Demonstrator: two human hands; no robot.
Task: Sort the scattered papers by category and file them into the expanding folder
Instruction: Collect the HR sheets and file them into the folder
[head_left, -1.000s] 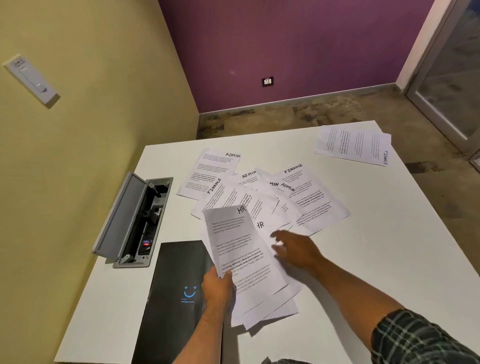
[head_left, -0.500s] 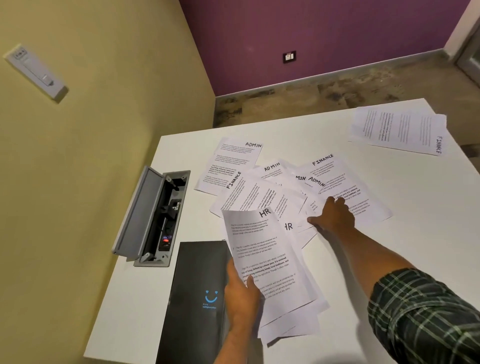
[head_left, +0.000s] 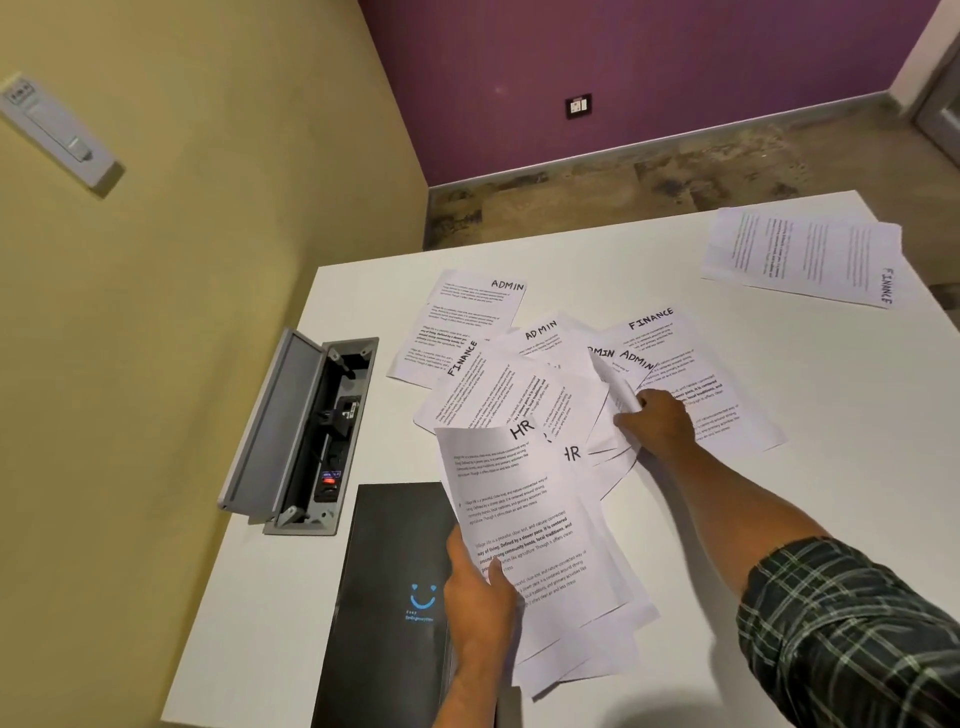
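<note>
Sorting half done: left hand (head_left: 480, 590) grips HR sheets (head_left: 524, 525), right hand (head_left: 655, 423) pinches another paper (head_left: 615, 387); folder (head_left: 395, 597) unfilled.

dark green plaid sleeve (head_left: 852, 639) on the right arm, bare left forearm (head_left: 462, 696)

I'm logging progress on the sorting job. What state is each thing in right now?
left hand: grips the HR stack.
HR stack: fanned, lifted off the table.
right hand: pinches the curled edge of a sheet in the pile.
scattered pile: overlapping ADMIN, FINANCE and HR sheets, unsorted.
FINANCE stack: set apart at the far right.
black folder: closed, flat.
cable box lid: open.
</note>
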